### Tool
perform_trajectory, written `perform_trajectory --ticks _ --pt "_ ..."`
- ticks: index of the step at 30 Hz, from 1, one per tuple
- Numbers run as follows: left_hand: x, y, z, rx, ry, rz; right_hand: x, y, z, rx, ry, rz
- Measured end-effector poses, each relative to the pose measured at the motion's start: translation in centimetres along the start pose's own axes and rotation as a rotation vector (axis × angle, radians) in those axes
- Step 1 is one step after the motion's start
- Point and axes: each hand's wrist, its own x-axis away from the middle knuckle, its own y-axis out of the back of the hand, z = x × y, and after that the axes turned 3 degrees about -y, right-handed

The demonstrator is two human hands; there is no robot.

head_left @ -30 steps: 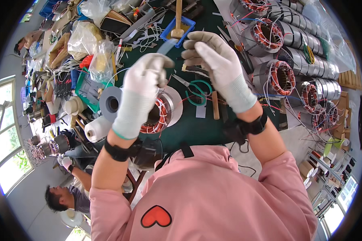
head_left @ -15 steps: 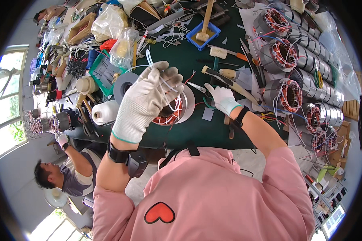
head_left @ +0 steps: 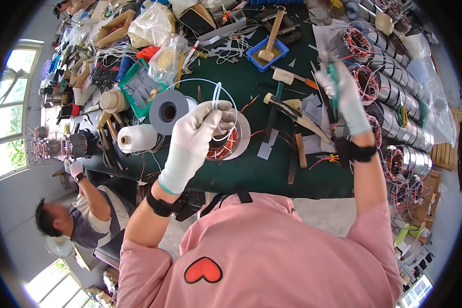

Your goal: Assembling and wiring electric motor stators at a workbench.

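My left hand (head_left: 194, 131), in a white knit glove, is closed on thin white tubing (head_left: 234, 116) that loops above and below the fingers. Just behind that hand a motor stator (head_left: 223, 149) with copper-red windings lies on the table, partly hidden by the glove. My right hand (head_left: 350, 100), also gloved and blurred by motion, is closed on green-handled scissors (head_left: 333, 82) near the stators on the right. The scissors' blades are smeared and hard to make out.
Several finished stators (head_left: 364, 84) line the right side. Mallets (head_left: 282, 77) and a hammer lie mid-table, behind them a blue tray (head_left: 264, 54). A thread cone (head_left: 137, 138), a grey spool (head_left: 168, 112) and a green tray (head_left: 138, 90) stand left. A co-worker (head_left: 87, 210) sits at far left.
My right hand has swung right and away from me with the scissors, off from beside the stator. My left hand has closed its fingers and lowered slightly, and the tubing now forms a wider loop.
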Motion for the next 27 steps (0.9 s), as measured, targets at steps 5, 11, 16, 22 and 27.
perform_trajectory --ticks 5,11,16,22,27 --pt "0.1 -1.3 -0.7 -0.082 -0.058 -0.026 12.1 -5.3 9.3 -0.31 0.161 0.556" --pt "0.2 -2.5 -0.4 -0.321 -0.159 -0.01 15.7 -8.5 8.1 -0.467 -0.226 0.772" --pt "1.7 -3.7 -0.1 -0.835 -0.476 0.084 15.6 -10.0 8.0 -0.481 -0.167 0.668" --pt "0.7 -3.3 -0.6 -0.907 -0.602 0.123 15.8 -10.5 9.3 -0.914 -0.304 0.33" --pt "-1.0 2.6 -1.0 0.614 -0.297 -0.099 17.4 -11.9 7.9 -0.659 -0.056 0.647"
